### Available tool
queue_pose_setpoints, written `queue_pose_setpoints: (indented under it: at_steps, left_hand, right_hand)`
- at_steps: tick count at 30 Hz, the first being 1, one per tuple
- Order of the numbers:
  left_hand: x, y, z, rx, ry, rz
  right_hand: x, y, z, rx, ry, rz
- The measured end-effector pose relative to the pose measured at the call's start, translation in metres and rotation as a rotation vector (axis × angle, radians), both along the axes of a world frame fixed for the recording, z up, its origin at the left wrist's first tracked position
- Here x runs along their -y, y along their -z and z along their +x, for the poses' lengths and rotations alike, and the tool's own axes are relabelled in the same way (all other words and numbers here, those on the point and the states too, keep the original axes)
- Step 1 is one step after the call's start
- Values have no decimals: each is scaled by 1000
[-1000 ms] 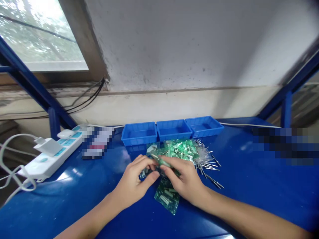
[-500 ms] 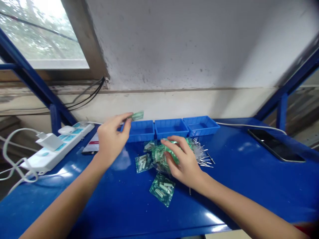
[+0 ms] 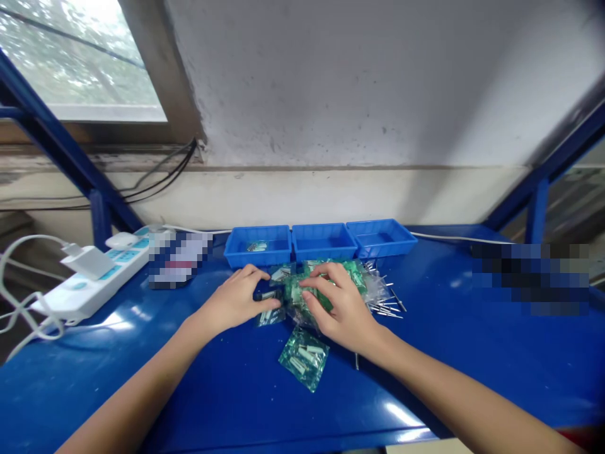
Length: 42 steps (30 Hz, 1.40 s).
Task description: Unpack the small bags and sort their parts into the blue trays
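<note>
A pile of small green packets (image 3: 326,280) lies on the blue table (image 3: 212,391) in front of three blue trays. My left hand (image 3: 236,301) rests at the pile's left edge, its thumb and fingers pinching a packet (image 3: 270,315). My right hand (image 3: 338,309) lies on the pile with curled fingers touching packets. One packet (image 3: 303,358) lies apart, nearer me. The left tray (image 3: 258,246) holds one packet (image 3: 256,246). The middle tray (image 3: 322,241) and the right tray (image 3: 380,237) look bare.
Loose metal pins (image 3: 385,302) lie at the pile's right side. A white power strip (image 3: 89,280) with a plugged charger and cords sits far left. Blurred flat items lie at the left (image 3: 177,260) and the right (image 3: 529,277). A wall and blue frame posts stand behind.
My left hand dropped a packet into the left tray and came back down to the pile's left edge. My right hand stayed on the pile.
</note>
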<state>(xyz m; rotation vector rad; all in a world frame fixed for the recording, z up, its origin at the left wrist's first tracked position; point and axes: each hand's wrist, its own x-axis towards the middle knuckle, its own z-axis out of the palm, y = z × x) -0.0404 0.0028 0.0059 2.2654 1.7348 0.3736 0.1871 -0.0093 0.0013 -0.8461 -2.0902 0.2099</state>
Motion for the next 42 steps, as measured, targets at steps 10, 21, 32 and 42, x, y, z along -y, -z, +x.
queue_pose_setpoints:
  at_steps: [10,21,32,42]
  left_hand:
    - [10,-15,12,415,-41,-14]
    - [40,-9,42,371,382,490]
    - [30,-22,42,1054,-74,-337]
    - [40,-12,44,402,370,659]
  right_hand:
    - [9,-3,-4,-42,-65,-208]
    - [14,-8,-12,-521,-184,-766]
    - [10,0,-2,-142,-178,50]
    - [9,-14,-5,-249,-145,-559]
